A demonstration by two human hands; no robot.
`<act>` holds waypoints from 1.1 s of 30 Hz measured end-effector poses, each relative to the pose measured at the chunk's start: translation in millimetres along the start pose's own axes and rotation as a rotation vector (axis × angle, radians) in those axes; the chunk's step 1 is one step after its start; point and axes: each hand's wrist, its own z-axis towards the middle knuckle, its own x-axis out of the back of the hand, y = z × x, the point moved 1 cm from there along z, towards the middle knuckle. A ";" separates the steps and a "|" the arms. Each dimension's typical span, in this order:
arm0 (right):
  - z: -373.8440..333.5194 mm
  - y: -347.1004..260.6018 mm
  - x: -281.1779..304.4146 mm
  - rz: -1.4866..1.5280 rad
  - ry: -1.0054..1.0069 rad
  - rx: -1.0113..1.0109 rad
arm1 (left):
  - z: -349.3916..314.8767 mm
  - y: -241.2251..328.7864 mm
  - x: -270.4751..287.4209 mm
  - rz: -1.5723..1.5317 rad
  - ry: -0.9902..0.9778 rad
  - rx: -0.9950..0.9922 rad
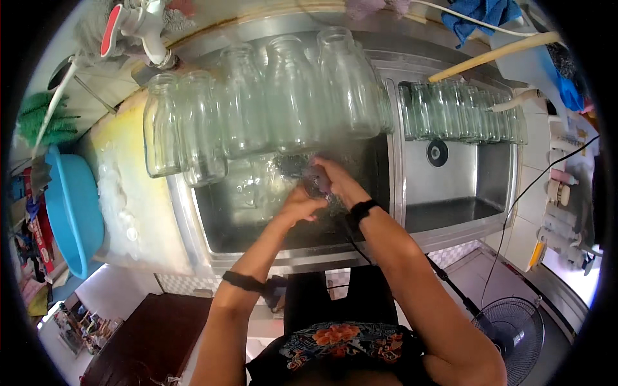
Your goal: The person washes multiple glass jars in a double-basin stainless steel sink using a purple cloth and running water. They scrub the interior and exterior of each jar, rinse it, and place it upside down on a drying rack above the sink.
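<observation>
Over the left basin of a steel sink (290, 260), both my hands are closed round a clear glass bottle (317, 182), blurred and partly hidden by the fingers. My left hand (300, 207) grips it from the near left. On its right side is my right hand (340, 180). Something pinkish-purple shows between the hands; I cannot make out what. Murky water and wet glass (248, 186) lie in the basin under them. Just beyond stands a crowd of clear glass bottles (293, 96), upright and close together along the basin's far side.
More glass bottles (460, 112) stand in rows at the back of the right basin (441, 174), behind its drain. A yellowish counter with white foam (122, 212) and a blue tub (74, 212) are at left. A white tap (138, 29) rises far left; a fan (512, 331) stands lower right.
</observation>
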 end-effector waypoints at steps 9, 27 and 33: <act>-49.0 25.6 -22.4 0.330 -0.085 -0.034 | -2.2 4.8 -31.2 0.137 0.979 -0.485; -136.7 -4.3 -9.9 -1.439 -0.100 0.885 | 64.6 -7.7 13.7 -1.027 -0.011 0.359; -164.7 -9.6 -4.6 -1.231 -0.012 0.922 | 24.3 5.3 -14.1 -0.997 -0.049 0.267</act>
